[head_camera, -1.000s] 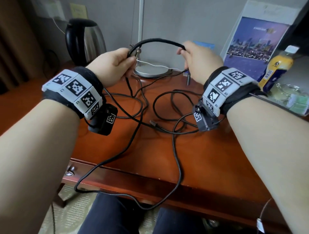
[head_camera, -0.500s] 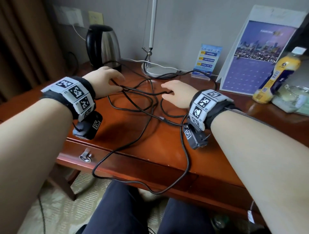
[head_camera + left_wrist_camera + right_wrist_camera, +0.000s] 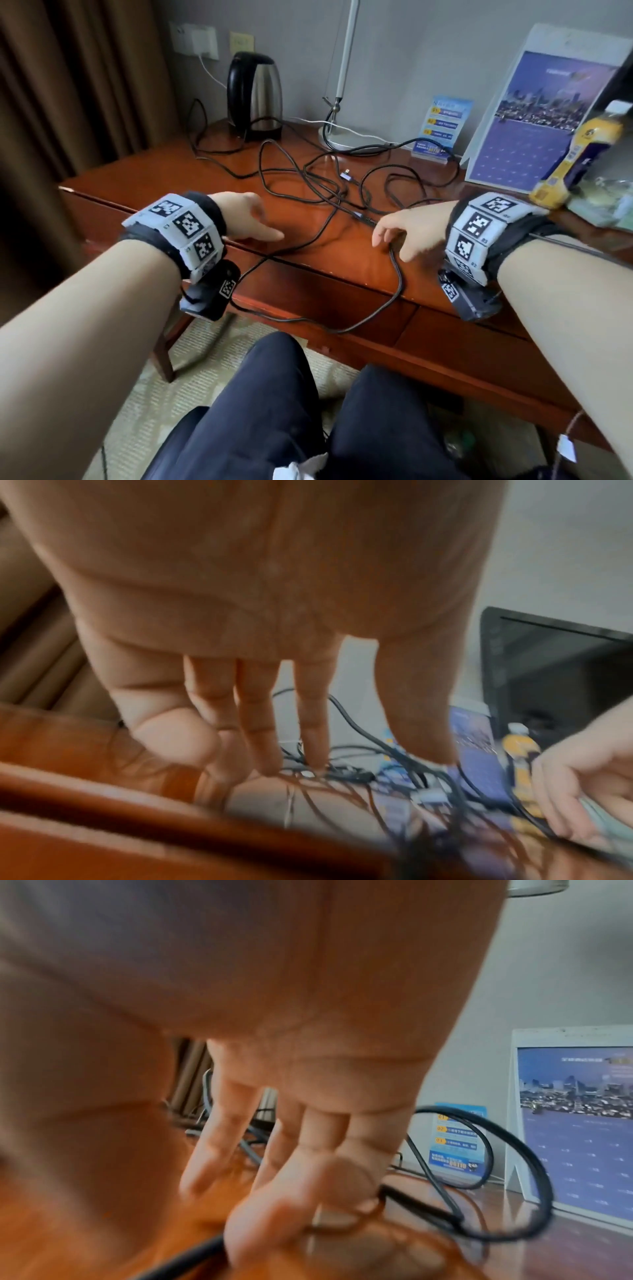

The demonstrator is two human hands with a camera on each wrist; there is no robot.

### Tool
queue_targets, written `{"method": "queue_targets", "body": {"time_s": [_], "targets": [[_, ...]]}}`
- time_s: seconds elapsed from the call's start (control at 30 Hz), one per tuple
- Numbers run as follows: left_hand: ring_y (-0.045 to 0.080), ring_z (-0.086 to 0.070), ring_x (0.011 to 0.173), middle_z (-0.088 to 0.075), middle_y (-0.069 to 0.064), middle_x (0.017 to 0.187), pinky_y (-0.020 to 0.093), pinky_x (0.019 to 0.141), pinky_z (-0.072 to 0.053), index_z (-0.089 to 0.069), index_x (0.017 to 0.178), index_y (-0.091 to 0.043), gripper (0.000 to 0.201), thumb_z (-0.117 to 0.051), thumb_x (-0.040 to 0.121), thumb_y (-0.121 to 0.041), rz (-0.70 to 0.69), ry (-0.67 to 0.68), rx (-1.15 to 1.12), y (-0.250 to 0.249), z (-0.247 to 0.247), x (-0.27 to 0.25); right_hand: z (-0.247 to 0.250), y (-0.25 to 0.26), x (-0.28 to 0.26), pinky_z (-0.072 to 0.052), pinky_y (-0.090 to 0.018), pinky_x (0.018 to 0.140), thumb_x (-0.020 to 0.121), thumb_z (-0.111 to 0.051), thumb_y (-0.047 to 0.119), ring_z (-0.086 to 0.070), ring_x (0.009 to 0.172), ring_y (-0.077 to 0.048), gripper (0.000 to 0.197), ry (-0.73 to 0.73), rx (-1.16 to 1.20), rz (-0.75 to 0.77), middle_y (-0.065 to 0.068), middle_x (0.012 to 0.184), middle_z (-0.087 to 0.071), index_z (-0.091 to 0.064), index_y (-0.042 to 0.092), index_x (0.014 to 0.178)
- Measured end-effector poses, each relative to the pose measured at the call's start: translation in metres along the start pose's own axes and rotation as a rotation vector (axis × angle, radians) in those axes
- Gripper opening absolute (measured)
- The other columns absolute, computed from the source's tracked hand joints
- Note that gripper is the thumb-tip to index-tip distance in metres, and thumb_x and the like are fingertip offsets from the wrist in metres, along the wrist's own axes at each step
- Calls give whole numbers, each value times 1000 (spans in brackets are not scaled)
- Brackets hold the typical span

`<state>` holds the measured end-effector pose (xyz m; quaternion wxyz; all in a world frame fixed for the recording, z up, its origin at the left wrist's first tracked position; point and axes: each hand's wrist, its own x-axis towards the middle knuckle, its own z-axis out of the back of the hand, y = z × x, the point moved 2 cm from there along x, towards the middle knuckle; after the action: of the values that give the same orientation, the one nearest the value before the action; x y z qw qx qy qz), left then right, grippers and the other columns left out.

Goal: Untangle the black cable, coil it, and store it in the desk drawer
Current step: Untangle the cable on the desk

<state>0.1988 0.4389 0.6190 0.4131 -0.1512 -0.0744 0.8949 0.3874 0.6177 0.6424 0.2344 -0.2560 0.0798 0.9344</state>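
head view: the black cable (image 3: 310, 185) lies in loose tangled loops across the middle of the wooden desk (image 3: 144, 171), and one long loop of it hangs over the front edge, down in front of the shut drawer (image 3: 308, 294). the left hand (image 3: 246, 219) sits low at the front edge of the desk with its fingers stretched out flat, holding nothing. left wrist view is blurred, but the fingers (image 3: 260, 718) show straight and slightly spread above the wood, with the cable heap just beyond their tips. the right hand (image 3: 411, 229) is near the front edge too, well apart from the left. right wrist view shows its ring and little fingers (image 3: 342, 1172) curled round a strand of the cable, while the index finger points loosely forward.

at the back of the desk stand a kettle (image 3: 255, 96), a lamp base (image 3: 346, 137), a small blue card (image 3: 442, 126) and a calendar (image 3: 534, 116) propped up against the wall. a yellow bottle (image 3: 579, 154) is at the far right. the person's dark trousers (image 3: 274, 411) show below the desk.
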Motion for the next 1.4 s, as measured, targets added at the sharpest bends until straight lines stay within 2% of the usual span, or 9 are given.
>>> {"method": "queue_targets", "body": {"time_s": [0.23, 0.47, 0.63, 0.77, 0.87, 0.93, 1.03, 1.27, 1.4], "targets": [[20, -50, 78, -57, 5, 91, 25, 59, -37, -53, 90, -16, 19, -67, 81, -26, -160, 77, 243, -34, -24, -3, -18, 14, -1, -51, -35, 90, 77, -73, 29, -63, 95, -18, 17, -117, -68, 43, 8, 112, -55, -60, 31, 87], [23, -62, 69, -67, 13, 108, 30, 67, -52, -58, 114, -12, 24, -56, 90, -16, -126, 24, 148, -34, 7, -2, -14, 7, -1, -43, -7, 53, 81, -63, 11, -58, 68, -1, 27, -244, 263, 11, 11, 93, -66, -68, 28, 101], [29, -57, 98, -60, 6, 102, 31, 80, -44, -63, 96, -19, 15, -60, 82, -14, -200, -484, 8, -45, 87, 8, 0, 10, 9, -38, -14, 86, 90, -57, 20, -55, 106, -7, 33, -320, 377, 135, 13, 118, -58, -61, 27, 122], [29, -54, 99, -56, 10, 105, 29, 85, -42, -64, 83, -19, 15, -59, 75, -7, -381, -627, -28, -72, 122, 30, 16, 10, 29, -39, -9, 77, 93, -52, 18, -57, 101, -10, 35, -532, 542, 127, 1, 123, -61, -57, 21, 128], [31, -54, 102, -56, 11, 109, 33, 89, -45, -62, 83, -20, 20, -54, 76, -3, -360, -534, 22, -84, 120, 60, 31, 8, 42, -46, -21, 93, 95, -48, 13, -61, 108, -19, 34, -461, 632, 133, -6, 121, -62, -57, 14, 127], [31, -53, 107, -59, 10, 115, 34, 90, -45, -64, 91, -18, 28, -48, 79, 1, -258, -407, 86, -81, 111, 82, 39, 0, 44, -55, -20, 78, 95, -44, 8, -68, 86, -16, 30, -444, 691, 145, -2, 106, -66, -62, 13, 118], [31, -45, 118, -57, 8, 121, 35, 94, -43, -64, 101, -24, 35, -44, 83, -2, -106, -311, 128, -70, 99, 99, 54, -33, 38, -51, -18, 75, 91, -48, 11, -59, 69, -12, 23, -763, 570, -40, 10, 81, -63, -68, 23, 95], [36, -39, 119, -49, 10, 126, 42, 103, -31, -56, 76, -42, 35, -41, 80, -11, 41, -398, 1, -70, 91, 82, 12, -50, 36, -45, -39, 95, 98, -29, 45, -59, 103, -31, 58, -442, 434, -311, -16, 110, -66, -66, 1, 108], [32, -49, 113, -59, 5, 116, 41, 101, -40, -59, 77, -35, 31, -42, 80, -8, -5, -453, -157, -71, 69, 59, 10, -38, 22, -43, -35, 94, 100, -25, 42, -56, 108, -31, 55, -584, 503, -270, -11, 115, -64, -64, 5, 110]]}}
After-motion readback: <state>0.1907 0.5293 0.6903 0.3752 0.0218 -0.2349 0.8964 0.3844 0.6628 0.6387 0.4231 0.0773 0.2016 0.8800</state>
